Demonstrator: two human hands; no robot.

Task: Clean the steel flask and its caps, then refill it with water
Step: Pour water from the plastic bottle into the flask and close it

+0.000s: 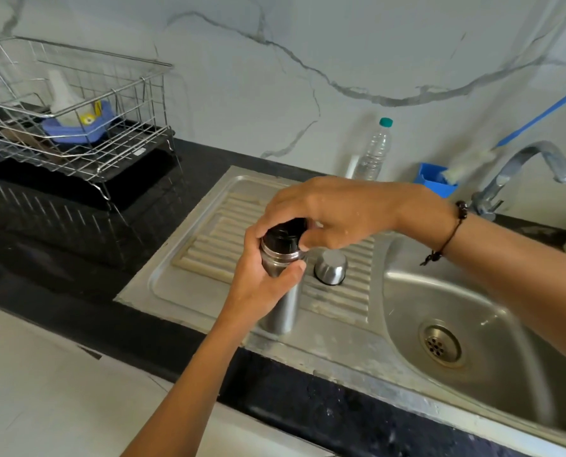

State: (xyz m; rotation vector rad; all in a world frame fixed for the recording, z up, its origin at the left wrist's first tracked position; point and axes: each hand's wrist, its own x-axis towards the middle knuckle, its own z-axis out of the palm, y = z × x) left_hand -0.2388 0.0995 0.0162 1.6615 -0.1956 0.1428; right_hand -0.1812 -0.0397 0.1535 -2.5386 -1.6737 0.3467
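The steel flask (283, 308) stands upright on the ribbed drainboard (209, 245) of the sink. My left hand (261, 285) grips its upper body just below the neck. My right hand (327, 212) comes from the right, and its fingers pinch the black inner cap (283, 237) sitting on the flask's mouth. The steel outer cap (330, 267) rests upside down on the drainboard, just right of the flask and apart from it.
The sink bowl (472, 301) with its drain lies to the right, under a steel tap (525, 166). A plastic water bottle (373, 150) and a blue holder (434, 179) with a brush stand at the wall. A wire dish rack (70, 107) sits at left on the black counter.
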